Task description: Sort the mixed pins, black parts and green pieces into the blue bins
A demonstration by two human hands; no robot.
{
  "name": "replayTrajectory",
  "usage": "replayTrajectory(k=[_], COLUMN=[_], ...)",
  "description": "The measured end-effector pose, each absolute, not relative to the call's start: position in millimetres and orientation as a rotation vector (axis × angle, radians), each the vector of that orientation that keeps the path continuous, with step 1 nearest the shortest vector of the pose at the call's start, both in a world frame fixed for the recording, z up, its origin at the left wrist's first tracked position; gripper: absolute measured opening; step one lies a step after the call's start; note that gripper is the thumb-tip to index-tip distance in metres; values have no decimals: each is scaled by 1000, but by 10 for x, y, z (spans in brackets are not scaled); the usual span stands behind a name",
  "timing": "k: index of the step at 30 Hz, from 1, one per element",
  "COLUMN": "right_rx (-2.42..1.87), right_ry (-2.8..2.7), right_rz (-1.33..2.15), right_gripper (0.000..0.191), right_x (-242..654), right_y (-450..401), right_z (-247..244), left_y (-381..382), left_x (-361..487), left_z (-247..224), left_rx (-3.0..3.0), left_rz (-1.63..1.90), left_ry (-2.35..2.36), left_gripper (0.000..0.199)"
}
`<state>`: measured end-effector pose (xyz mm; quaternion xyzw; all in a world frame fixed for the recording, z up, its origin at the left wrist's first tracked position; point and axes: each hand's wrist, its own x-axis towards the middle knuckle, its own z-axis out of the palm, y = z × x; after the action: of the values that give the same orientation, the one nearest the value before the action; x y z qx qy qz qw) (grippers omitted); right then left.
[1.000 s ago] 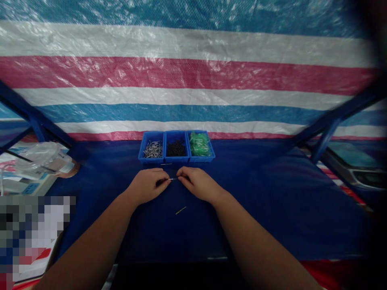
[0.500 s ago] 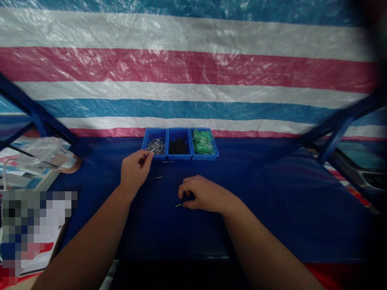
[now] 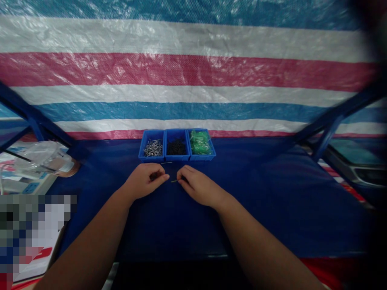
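Extending from the lower edge of the frame, two bare forearms [image 3: 96, 229] reach over the blue desk [image 3: 266, 197] toward the frame centre. The right hand [image 3: 198, 185], just right of centre, grips a thin yellowish pin [image 3: 174, 181] between the tips of the thumb and index finger; the free end points left into the gap between the hands. The left hand [image 3: 144, 181], just left of centre, has its thumb and index finger close together; whether they hold anything cannot be told. Behind the hands, a second thin piece [image 3: 167, 162] lies on the desk, just in front of three blue bins set side by side. The left bin [image 3: 151, 159] contains silver metal pins [image 3: 153, 148]; the middle bin [image 3: 177, 158], small dark parts [image 3: 177, 147]; the right bin [image 3: 203, 158], green plastic wrapping [image 3: 200, 143]. A striped sheet [image 3: 187, 72] spans the upper frame.
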<state>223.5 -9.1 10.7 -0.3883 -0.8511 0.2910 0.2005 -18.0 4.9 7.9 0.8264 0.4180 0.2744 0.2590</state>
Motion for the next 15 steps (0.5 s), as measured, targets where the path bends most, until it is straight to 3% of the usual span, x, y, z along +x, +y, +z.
replayTrajectory(k=[5,15], right_rx=[-1137,-1117], right_ry=[-2274,-2218], right_rz=[767,815], right_gripper=[11,10], right_x=[2210,2090], right_y=[-65,-69], right_z=[66,-1], left_y=[-4,50], left_x=[-85,-138], left_z=[76,70], left_rx=[2362,2345], left_rz=[557,544], left_ry=[1011,958], left_gripper=[8,16])
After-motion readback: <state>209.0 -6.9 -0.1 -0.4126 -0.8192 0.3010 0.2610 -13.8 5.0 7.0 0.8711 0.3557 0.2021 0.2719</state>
